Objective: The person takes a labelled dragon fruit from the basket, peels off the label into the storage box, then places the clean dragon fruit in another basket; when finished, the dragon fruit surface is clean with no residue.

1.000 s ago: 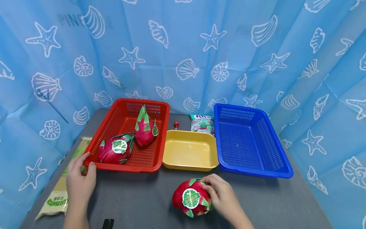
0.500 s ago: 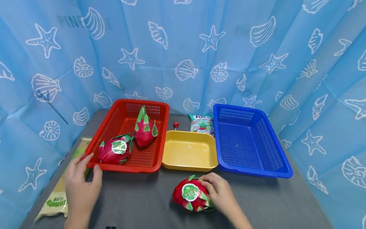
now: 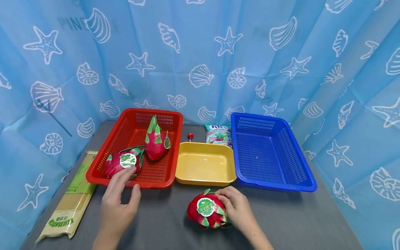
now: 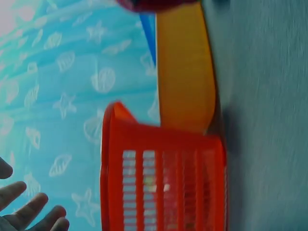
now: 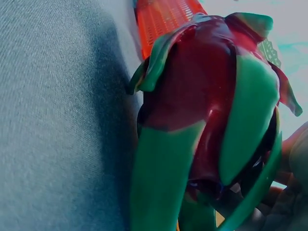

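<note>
My right hand (image 3: 240,210) grips a dragon fruit (image 3: 200,212) by its right, leafy end, in front of the yellow tray. The fruit is red with green scales and bears a round green-and-white sticker. Close up in the right wrist view, the same dragon fruit (image 5: 192,82) hides most of the fingers. My left hand (image 3: 120,205) hovers before the front rim of the red basket (image 3: 156,185), fingers apart and holding nothing. Two more dragon fruits lie in that basket: one with a sticker (image 3: 117,166) behind the left fingertips, one with a tag (image 3: 153,147) further back.
A yellow tray (image 3: 203,180) stands between the red basket and a blue basket (image 3: 275,186). Behind the tray are a lollipop (image 3: 190,136) and a FOX'S candy bag (image 3: 218,134). A long noodle packet (image 3: 67,205) lies at the left edge. A blue curtain (image 3: 200,52) surrounds the table.
My left hand has left the red basket's front-left corner and moved right. The dragon fruit in my right hand has turned slightly and stays in about the same place.
</note>
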`<state>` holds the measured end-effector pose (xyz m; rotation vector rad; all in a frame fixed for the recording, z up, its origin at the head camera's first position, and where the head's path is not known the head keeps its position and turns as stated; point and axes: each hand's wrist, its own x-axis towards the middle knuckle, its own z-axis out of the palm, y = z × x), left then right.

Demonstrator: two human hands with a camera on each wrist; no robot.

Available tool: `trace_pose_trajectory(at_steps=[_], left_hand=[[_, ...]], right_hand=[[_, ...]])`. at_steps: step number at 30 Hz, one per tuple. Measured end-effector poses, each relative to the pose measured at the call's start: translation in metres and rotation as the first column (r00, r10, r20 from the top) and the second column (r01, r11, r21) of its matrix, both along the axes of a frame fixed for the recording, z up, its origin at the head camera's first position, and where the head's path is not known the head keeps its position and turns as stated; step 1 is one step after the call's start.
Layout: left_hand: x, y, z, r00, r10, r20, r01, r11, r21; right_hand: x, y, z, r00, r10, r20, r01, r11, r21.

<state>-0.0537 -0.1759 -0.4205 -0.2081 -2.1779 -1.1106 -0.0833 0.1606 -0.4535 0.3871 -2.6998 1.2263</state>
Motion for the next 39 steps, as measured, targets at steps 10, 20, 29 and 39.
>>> trace_pose_trajectory(at_steps=[10,20,29,39], left_hand=[[-0.001,0.045,-0.012,0.940,-0.330,0.087,0.320,0.941,0.109],[-0.001,0.079,-0.031,0.801,-0.561,0.212,0.519,0.825,0.221],[-0.006,0.089,-0.047,0.631,-0.547,0.550,0.545,0.817,0.188],[-0.013,0.093,-0.059,0.626,-0.583,0.519,0.494,0.811,0.315]], right_hand=[[-0.006,-0.011,-0.001,1.000,0.013,0.023,-0.013,1.000,-0.020],[-0.013,-0.012,-0.004,0.999,0.023,0.049,-0.020,0.998,-0.066],[-0.015,-0.008,-0.006,0.996,0.053,0.072,-0.048,0.996,-0.075],[-0.012,-0.009,-0.005,0.986,0.041,0.164,-0.016,0.988,-0.152]])
